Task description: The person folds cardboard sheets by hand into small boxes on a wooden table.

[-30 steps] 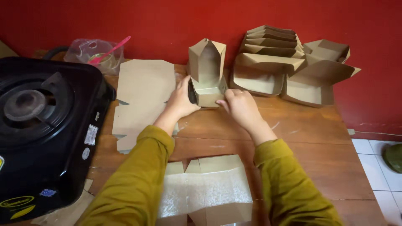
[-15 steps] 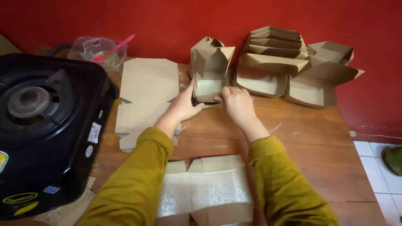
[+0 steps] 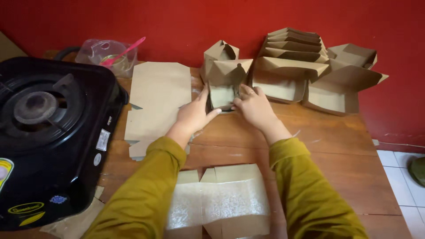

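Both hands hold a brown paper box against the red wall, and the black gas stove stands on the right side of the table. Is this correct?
Not quite. The head view shows the black gas stove on the left side of the table, not the right. Both hands, left hand and right hand, do hold the brown paper box.

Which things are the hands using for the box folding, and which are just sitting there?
In use:
- left hand and right hand, pressing the sides of the brown paper box
- flat cardboard sheets
- stack of folded boxes
- unfolded sheet near the sleeves

Just lying about:
- black gas stove
- clear plastic container with a pink spoon
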